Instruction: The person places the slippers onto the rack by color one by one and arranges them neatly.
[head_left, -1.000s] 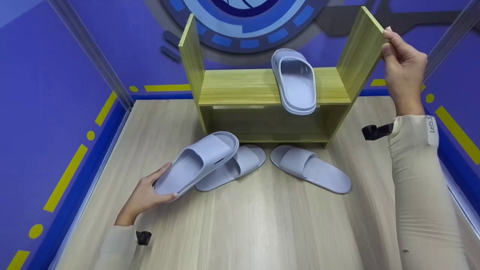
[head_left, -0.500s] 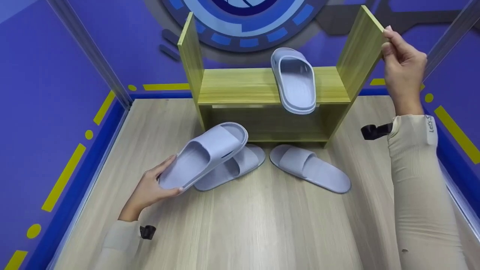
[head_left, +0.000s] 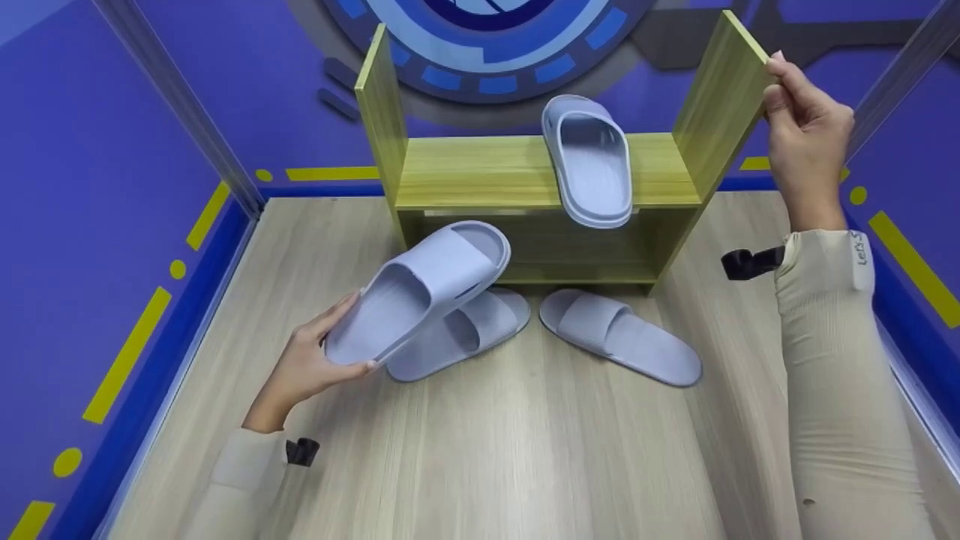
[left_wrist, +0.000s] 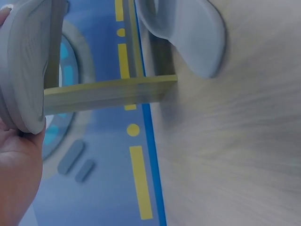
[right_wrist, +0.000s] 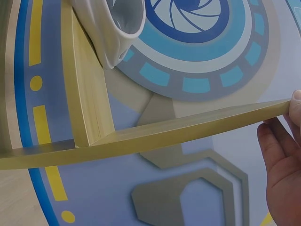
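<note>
Left of centre, a person's left hand (head_left: 311, 364) grasped the heel of a raised, pale blue-grey moulded slipper (head_left: 420, 289), toe toward the upper right. At upper right, the right hand (head_left: 814, 142) pinched the side panel (head_left: 720, 112) of a yellow-green wooden rack (head_left: 480, 169) bearing a matching slipper (head_left: 592, 169). Two grey broad-strapped slides (head_left: 622, 337) lay mid-frame on the wood-grain tabletop (head_left: 525, 450).

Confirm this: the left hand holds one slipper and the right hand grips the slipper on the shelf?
Not quite: the right hand grips the side panel, not the slipper on the shelf, as the head view shows. The left hand does hold another slipper.
</note>
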Tool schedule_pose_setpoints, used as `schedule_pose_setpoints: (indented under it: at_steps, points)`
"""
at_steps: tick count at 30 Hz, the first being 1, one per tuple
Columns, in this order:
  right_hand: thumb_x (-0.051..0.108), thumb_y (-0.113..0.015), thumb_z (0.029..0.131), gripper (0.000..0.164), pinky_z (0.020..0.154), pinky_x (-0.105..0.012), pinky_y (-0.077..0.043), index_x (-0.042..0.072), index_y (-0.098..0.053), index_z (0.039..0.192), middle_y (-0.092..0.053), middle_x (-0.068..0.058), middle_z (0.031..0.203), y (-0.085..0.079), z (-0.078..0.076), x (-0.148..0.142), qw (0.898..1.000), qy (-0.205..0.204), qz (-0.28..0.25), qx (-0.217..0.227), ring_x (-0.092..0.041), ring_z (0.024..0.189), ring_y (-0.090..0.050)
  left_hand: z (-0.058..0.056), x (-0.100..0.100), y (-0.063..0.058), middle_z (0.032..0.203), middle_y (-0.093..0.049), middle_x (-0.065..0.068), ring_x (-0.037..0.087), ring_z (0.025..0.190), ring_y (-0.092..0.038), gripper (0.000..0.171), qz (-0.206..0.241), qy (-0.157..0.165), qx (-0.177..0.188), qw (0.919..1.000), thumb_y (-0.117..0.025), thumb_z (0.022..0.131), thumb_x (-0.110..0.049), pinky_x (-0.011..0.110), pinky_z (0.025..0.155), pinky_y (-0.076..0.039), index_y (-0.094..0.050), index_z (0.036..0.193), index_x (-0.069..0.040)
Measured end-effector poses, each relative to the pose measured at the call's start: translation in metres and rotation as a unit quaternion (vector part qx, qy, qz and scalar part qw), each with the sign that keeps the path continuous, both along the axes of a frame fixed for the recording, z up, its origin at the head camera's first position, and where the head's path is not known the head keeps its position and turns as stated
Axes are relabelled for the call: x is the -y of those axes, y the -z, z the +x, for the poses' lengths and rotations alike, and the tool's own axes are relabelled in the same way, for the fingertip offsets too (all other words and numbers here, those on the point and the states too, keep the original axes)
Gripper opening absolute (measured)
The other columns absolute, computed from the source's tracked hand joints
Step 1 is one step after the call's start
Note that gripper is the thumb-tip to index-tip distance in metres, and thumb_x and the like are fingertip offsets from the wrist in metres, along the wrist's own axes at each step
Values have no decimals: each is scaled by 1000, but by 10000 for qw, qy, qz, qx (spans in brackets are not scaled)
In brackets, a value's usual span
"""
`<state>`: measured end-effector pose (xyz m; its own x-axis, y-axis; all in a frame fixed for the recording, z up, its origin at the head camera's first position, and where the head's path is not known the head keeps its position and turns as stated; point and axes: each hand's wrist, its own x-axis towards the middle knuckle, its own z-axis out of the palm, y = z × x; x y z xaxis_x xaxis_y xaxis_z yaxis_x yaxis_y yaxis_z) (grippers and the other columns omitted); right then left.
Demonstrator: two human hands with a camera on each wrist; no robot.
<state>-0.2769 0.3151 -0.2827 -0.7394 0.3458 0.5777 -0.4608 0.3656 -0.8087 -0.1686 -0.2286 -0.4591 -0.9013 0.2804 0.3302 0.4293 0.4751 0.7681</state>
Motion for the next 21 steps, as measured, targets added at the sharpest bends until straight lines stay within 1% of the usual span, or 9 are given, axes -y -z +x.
schedule_pose_setpoints:
  at_steps: [4,9,16,21]
  points:
    - [13,-59,91,31,95,-17,-48,9,-67,121,-58,-6,135,0,1,0,10000,-24,-31,16,-8,120,-59,-2,-6,-6,146,-47,10,28,132,-45,90,30,65,-197,9998,-89,63,-8,53,98,-44,-47,143,-10]
    - [14,-59,91,31,91,-14,-49,10,-68,120,-59,-4,134,0,0,0,10000,67,32,4,-6,115,-61,-6,-13,-13,147,-45,10,27,134,-43,90,94,47,-236,9997,-88,64,-8,52,101,-43,-46,144,-10]
    - [13,-61,91,30,93,-16,-49,8,-68,119,-59,-5,133,2,-2,-1,10000,49,-77,-34,-8,119,-59,-8,-23,-21,147,-45,11,28,135,-43,90,115,-131,-300,9994,-88,64,-11,52,101,-43,-46,144,-11]
    - [14,-60,91,31,93,-16,-48,10,-68,121,-59,-4,134,3,-4,-2,9999,87,-42,30,-8,118,-60,-10,-31,-25,149,-43,12,30,136,-42,90,87,-224,-280,9993,-88,66,-14,54,103,-42,-44,145,-10]
